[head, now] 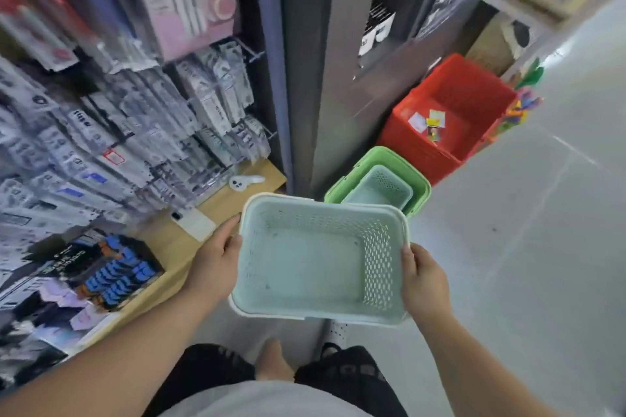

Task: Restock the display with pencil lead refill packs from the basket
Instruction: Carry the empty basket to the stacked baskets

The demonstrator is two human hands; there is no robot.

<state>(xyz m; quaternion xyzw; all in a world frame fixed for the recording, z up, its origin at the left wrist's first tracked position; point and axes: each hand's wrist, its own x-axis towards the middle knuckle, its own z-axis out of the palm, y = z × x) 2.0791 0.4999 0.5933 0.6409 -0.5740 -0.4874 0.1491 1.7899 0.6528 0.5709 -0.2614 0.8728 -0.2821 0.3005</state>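
Note:
I hold a pale mint perforated basket (305,267) in front of me with both hands. It has nothing inside. My left hand (216,257) grips its left rim, thumb over the edge. My right hand (423,281) grips the right rim. The display (111,125) on the left is a peg wall hung with many blurred packs in clear and white wrapping. Which of them are lead refill packs I cannot tell.
A green basket (416,179) with a smaller mint one (382,188) inside stands on the floor ahead. Behind it is a red basket (450,118) holding a few small cards. A wooden shelf (162,247) below the pegs carries a white phone and boxed goods. Grey floor spreads right.

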